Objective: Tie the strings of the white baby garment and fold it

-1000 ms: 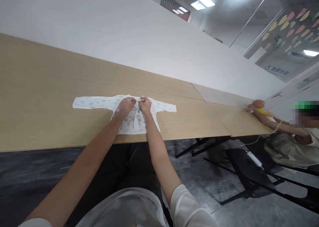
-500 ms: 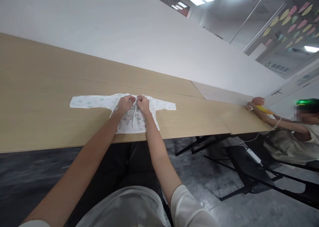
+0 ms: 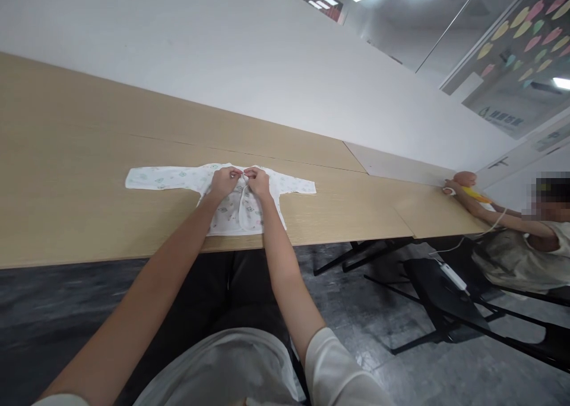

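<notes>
A small white baby shirt (image 3: pixel 227 213) with a faint coloured print lies spread out on the wooden table (image 3: pixel 347 210), its sleeves stretched to both sides. At the neckline my left hand (image 3: pixel 225 181) pinches the fabric with thumb and forefinger. Close beside it, almost touching, my right hand (image 3: pixel 257 181) pinches the opposite side of the neck opening. Below the hands the front edge of the shirt curves down towards the hem. Whatever small part sits between my fingertips is too small to make out.
At the table's far right a person (image 3: pixel 547 234) holds a baby doll (image 3: pixel 465 180) in yellow clothing. A black folding chair (image 3: pixel 445 293) with a white power strip (image 3: pixel 453 277) on it stands below. A white wall (image 3: pixel 200 44) rises behind the table.
Both hands stay at the neckline, with the fingertips drawn slightly closer together. The view has tilted a little; the shirt lies in the same place.
</notes>
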The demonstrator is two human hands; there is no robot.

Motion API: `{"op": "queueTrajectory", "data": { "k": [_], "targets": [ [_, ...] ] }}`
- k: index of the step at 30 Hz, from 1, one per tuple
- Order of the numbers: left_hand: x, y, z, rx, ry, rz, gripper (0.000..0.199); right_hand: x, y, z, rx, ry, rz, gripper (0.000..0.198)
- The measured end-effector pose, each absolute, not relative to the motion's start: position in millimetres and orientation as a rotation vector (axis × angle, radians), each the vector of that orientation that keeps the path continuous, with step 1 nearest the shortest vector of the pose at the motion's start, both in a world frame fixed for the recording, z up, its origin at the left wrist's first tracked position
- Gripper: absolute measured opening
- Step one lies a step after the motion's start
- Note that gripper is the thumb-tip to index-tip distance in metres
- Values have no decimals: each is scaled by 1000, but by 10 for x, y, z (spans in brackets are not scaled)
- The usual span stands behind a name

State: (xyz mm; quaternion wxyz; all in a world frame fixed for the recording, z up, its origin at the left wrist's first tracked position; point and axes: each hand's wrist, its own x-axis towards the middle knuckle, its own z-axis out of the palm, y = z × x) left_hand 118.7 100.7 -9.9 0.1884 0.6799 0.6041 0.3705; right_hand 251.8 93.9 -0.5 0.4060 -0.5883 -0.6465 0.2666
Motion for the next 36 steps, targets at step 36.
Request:
{"op": "queueTrajectory", "data": {
  "k": [36],
  "targets": [
    [1201, 1017, -148, 2050, 1766, 946, 35, 2431, 985, -62, -1530, -1398, 723, 21]
  ]
}}
